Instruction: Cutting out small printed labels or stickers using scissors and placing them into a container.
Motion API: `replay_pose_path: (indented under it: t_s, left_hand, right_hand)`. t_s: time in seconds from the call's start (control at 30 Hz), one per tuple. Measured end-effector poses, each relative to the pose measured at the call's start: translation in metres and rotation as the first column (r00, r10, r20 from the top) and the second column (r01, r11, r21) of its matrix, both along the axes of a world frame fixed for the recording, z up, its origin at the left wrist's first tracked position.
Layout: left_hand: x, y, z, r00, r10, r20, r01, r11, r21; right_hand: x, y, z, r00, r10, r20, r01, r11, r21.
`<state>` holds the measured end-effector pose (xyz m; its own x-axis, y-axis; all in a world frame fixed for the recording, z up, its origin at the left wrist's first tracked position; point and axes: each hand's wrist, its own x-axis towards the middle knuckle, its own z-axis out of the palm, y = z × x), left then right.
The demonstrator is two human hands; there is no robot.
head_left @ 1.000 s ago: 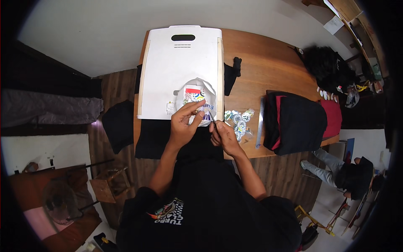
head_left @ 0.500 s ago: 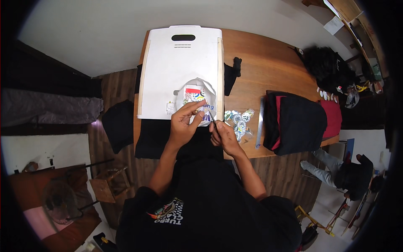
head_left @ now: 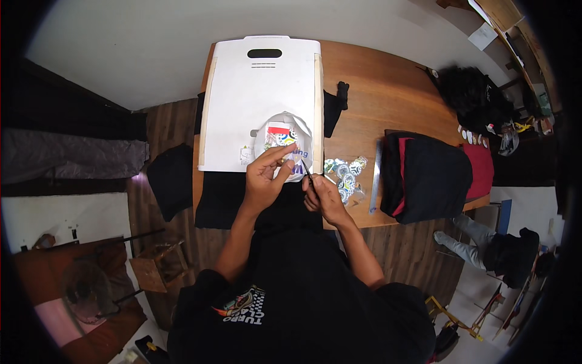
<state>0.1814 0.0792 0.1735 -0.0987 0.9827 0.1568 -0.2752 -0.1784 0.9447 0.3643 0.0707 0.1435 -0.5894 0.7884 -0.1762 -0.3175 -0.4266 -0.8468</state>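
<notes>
A white, curled sheet with coloured prints (head_left: pixel 306 130) lies over the near part of the white board (head_left: pixel 264 91). My left hand (head_left: pixel 265 179) is on the sheet's near side, fingers and thumb bent around its printed edge; the fingertips partly cover the prints. Just right of it, my right hand (head_left: pixel 324 197) is closed around a slim dark pointed tool (head_left: pixel 308 173), probably small scissors. The tool's tip points up toward the left thumb, and its handle is hidden in the fingers. Several cut-out printed stickers (head_left: pixel 347 181) lie in a loose pile beside the right hand.
A steel ruler (head_left: pixel 376 176) lies on the wooden table (head_left: pixel 382 85), left of folded black-and-red cloth (head_left: pixel 424 176). Black cloth (head_left: pixel 218 200) hangs at the front edge. A black bag (head_left: pixel 470 94) is at the far right. Another person (head_left: pixel 509 258) is off to the right.
My hands, the tool and the sheet look nearly the same as before. The other person on the right has shifted slightly.
</notes>
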Motion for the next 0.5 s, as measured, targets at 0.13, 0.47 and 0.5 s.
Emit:
replay_pose_path:
  t_s: [0.13,0.47,0.5]
  left_hand:
    - [-0.0011,-0.0002,-0.0021,1.0,-0.012,0.0,0.012,1.0,-0.012]
    - [-0.0011,-0.0014,-0.0027,1.0,-0.021,0.002,0.021,1.0,-0.018]
    - [-0.0011,-0.0012,-0.0032,1.0,-0.021,0.005,0.021,0.999,-0.024]
  right_hand:
    - [0.0004,-0.0018,-0.0021,1.0,0.01,-0.002,-0.01,0.999,-0.041]
    - [-0.001,0.0002,0.0024,1.0,0.019,0.019,-0.02,1.0,0.01]
    - [-0.0013,0.0,0.0033,1.0,0.014,0.028,-0.014,1.0,0.016]
